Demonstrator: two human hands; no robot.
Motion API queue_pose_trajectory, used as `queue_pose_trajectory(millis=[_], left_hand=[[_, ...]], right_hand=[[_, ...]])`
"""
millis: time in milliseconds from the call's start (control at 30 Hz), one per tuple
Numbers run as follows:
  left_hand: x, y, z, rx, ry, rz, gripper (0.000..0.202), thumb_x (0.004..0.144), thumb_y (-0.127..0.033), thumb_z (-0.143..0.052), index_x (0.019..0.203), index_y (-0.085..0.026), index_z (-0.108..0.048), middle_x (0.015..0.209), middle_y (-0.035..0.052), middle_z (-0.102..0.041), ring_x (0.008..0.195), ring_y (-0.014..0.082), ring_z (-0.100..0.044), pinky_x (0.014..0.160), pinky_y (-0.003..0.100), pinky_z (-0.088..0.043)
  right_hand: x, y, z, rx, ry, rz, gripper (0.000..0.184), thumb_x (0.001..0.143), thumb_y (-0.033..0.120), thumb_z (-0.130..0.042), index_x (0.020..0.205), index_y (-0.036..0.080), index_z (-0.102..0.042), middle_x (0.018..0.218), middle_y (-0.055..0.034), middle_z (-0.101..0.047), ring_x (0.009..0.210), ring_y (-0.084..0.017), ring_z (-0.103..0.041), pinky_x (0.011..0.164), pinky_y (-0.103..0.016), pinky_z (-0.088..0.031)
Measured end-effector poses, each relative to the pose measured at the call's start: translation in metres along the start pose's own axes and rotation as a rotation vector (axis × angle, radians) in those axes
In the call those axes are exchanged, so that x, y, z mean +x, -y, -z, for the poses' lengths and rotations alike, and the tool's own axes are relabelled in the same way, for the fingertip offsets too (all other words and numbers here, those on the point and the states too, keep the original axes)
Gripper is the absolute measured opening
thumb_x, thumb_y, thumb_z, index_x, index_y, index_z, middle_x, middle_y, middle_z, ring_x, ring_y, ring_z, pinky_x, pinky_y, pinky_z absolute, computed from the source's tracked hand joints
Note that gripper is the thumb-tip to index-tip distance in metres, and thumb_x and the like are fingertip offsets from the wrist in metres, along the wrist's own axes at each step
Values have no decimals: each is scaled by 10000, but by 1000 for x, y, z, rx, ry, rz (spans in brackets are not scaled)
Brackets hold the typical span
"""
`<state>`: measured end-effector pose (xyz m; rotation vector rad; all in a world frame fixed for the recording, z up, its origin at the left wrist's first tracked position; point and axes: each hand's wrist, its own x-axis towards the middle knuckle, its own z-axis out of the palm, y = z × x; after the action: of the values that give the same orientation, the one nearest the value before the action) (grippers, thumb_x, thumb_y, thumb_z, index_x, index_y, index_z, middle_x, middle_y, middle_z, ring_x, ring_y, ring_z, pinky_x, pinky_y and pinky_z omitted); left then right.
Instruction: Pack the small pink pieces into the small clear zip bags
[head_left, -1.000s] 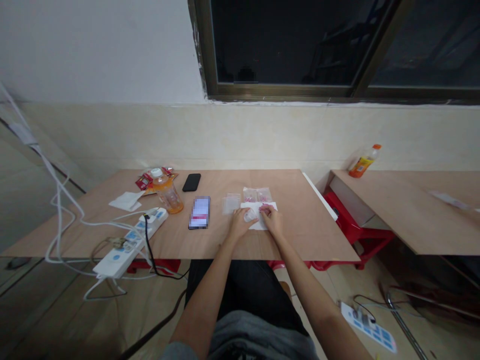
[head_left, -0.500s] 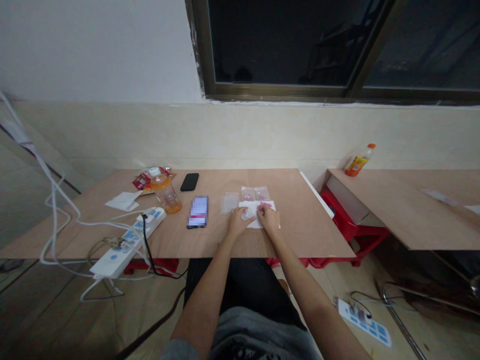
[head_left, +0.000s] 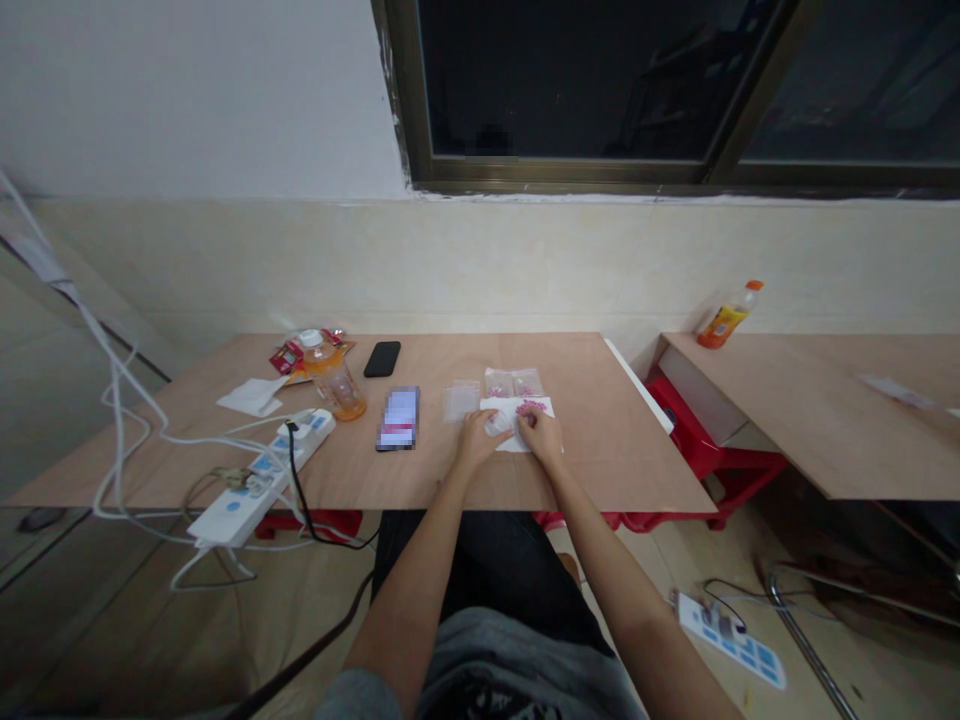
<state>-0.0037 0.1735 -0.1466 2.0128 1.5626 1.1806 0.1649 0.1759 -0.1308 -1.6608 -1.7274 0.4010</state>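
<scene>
A white sheet of paper (head_left: 514,444) lies on the table in front of me, with small pink pieces (head_left: 531,407) heaped on it. My left hand (head_left: 474,440), at the sheet's left edge, is closed on a small clear plastic bag (head_left: 498,424). Over the right part of the paper, my right hand (head_left: 543,438) has its fingers pinched together beside the pink pieces; what they hold is too small to make out. Just behind the sheet are two clear bags (head_left: 513,383) with pink pieces inside. Flat clear bags (head_left: 460,401) lie left of the paper.
To the left are a lit phone (head_left: 398,419), a dark phone (head_left: 382,359), an orange drink bottle (head_left: 334,378), red wrappers (head_left: 288,357), a tissue (head_left: 252,396) and a power strip (head_left: 262,480) with cables. A second bottle (head_left: 729,318) stands on the right-hand table (head_left: 825,410).
The camera view has shifted slightly. My right hand's fingers have moved a little away from the pink pieces, showing more of them; my left hand stays at the bag.
</scene>
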Motion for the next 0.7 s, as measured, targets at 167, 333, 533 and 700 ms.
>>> queue_pose_trajectory(millis=[167,333,533,700], left_hand=[[-1,1,0,-26,25,-15,536,660,-378,-816,1122,-182,-629,1081,79,-663,1041,255,-578,911,390,-471],[0,2,0,-38,52,-8,560,649,-331,-826,1151,-196,-618,1125,78,-650,1103,264,-557,940,399,-464],[0,4,-2,-37,51,-2,523,656,-333,-821,1121,-190,-630,1105,77,-657,1092,259,-559,938,397,-465],[0,4,-2,-26,62,6,546,640,-377,-829,1112,-189,-630,1085,77,-656,1065,259,-570,916,393,-473]], right_hand=[[4,-11,-7,134,6,-2,305,863,391,-466,901,173,-676,753,-39,-669,673,-166,-578,632,-242,-408],[3,-8,-6,184,108,74,281,864,387,-499,936,181,-678,757,-25,-669,674,-160,-581,649,-239,-417],[0,-2,-1,147,105,111,269,889,333,-490,1010,197,-688,879,-36,-711,744,-155,-613,715,-239,-420],[-3,2,7,-28,-94,-120,290,888,328,-477,1052,210,-685,859,-36,-710,798,-181,-621,821,-298,-381]])
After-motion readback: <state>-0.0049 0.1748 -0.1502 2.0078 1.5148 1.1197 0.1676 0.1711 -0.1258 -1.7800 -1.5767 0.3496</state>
